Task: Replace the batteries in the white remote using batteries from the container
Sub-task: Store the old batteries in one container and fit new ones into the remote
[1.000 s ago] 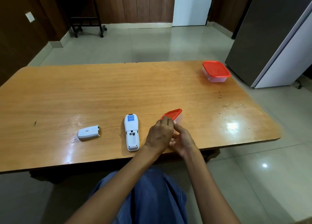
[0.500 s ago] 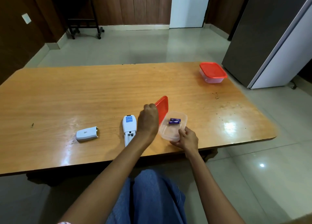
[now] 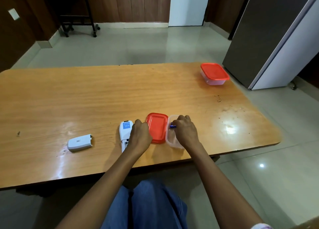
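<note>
The white remote (image 3: 124, 130) lies face down near the table's front edge, its battery bay uncovered and partly hidden by my left hand (image 3: 140, 135). Its loose white battery cover (image 3: 79, 142) rests further left. A red lid (image 3: 157, 127) lies flat on the table just right of the remote, and my left hand's curled fingers grip its left edge. The open clear container (image 3: 171, 141) stands against the lid's right side. My right hand (image 3: 186, 131) reaches into it, fingertips pinching a blue battery (image 3: 172, 126).
A second clear container with a red lid (image 3: 214, 74) sits closed at the far right corner of the wooden table (image 3: 86, 99). A grey cabinet (image 3: 276, 38) stands beyond the table's right end. My knees in blue jeans are under the front edge.
My left hand took the red lid off the container and laid it flat beside the remote. My right hand went from the container's rim into it, onto a battery.
</note>
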